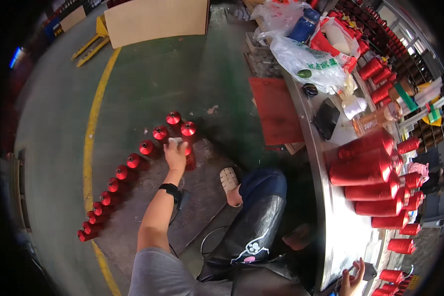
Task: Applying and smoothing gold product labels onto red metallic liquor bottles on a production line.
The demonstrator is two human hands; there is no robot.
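My left hand (pixel 174 157) reaches down over a red metal cylinder (pixel 190 163) on the floor, its fingers closed round a small whitish cloth-like piece (pixel 175 141). The hand covers part of that cylinder, so I cannot tell whether it touches it. Beyond it stand more red cylinders with shiny domed tops and small dark tips, such as the far one (pixel 173 118). Others run in a slanting row (pixel 121 172) toward the lower left. At the lower right, my right hand (pixel 351 283) is beside the workbench edge, fingers bent around a dark thing too small to name.
Many red canisters (pixel 361 166) crowd the metal workbench (pixel 314 163) on my right. Plastic bags (pixel 308 59) and a blue bottle (pixel 304 25) lie at its far end. A red board (pixel 277 111) leans by the bench. A yellow pallet jack (pixel 94 42) stands far left.
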